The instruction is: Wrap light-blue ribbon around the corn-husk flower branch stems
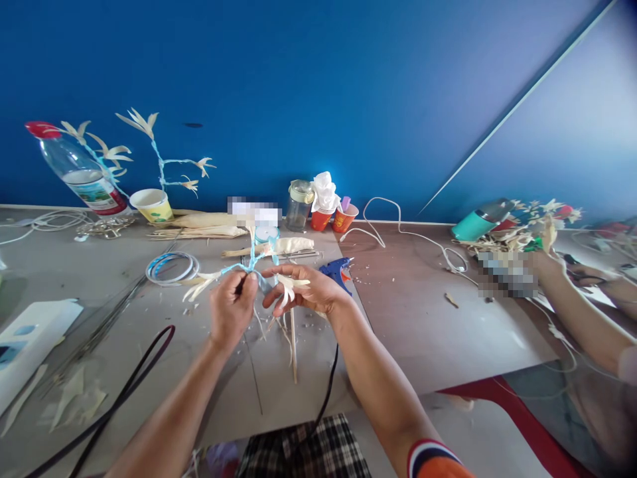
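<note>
My left hand [233, 302] is closed in a pinch on the stem of an artificial flower branch [253, 255]. Light-blue tape wraps its stems, and pale, dry-looking petals tip them. One flower [204, 284] sticks out left, and another [291, 289] lies in front of my right hand. My right hand [313, 287] curls in from the right, fingers bent about a light-blue piece [269, 284] that looks like tape, close to the stem; its exact shape is partly hidden. Just beyond my right wrist rests a blue glue gun [336, 271].
A bottle [87, 179] and a paper cup [150, 204] with similar branches stand by the wall. Behind my hands are dried husks [209, 222], a jar [299, 204] and red cups [346, 218]. A wire coil [172, 267] lies left; cables cross the table. Another person's arm [582, 309] works at right.
</note>
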Tool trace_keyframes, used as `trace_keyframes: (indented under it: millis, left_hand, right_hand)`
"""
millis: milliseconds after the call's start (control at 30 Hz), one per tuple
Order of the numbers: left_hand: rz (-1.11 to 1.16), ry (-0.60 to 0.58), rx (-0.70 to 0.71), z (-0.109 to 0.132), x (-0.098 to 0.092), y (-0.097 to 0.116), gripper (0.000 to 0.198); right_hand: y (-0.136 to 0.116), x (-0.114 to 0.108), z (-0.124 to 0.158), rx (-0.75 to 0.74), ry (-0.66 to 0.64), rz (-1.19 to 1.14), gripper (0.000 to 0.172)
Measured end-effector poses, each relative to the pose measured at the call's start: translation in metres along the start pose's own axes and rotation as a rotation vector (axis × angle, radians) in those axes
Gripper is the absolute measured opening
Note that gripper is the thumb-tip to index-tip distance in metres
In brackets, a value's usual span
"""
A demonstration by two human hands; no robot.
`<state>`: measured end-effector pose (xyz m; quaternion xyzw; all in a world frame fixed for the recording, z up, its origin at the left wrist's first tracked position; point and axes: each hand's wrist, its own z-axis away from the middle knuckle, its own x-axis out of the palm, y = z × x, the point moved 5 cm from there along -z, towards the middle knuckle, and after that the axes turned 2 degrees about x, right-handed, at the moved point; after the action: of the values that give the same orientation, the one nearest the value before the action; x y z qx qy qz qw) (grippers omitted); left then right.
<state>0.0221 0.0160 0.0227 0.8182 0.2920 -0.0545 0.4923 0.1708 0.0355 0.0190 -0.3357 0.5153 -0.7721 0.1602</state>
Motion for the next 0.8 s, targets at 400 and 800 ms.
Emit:
trace_keyframes:
  millis: [400,800]
  left_hand:
    - [0.058,-0.035,-0.011,0.001,0.002,0.000,0.035]
    - [0.067,-0.053,-0.002,0.001,0.003,-0.004,0.036]
  right_hand:
    - [0.002,-0.016,-0.006,-0.130,0.235,0.493,0.009]
    - [-0.014,-0.037,-0.002,-0.415,0.498,0.225,0.019]
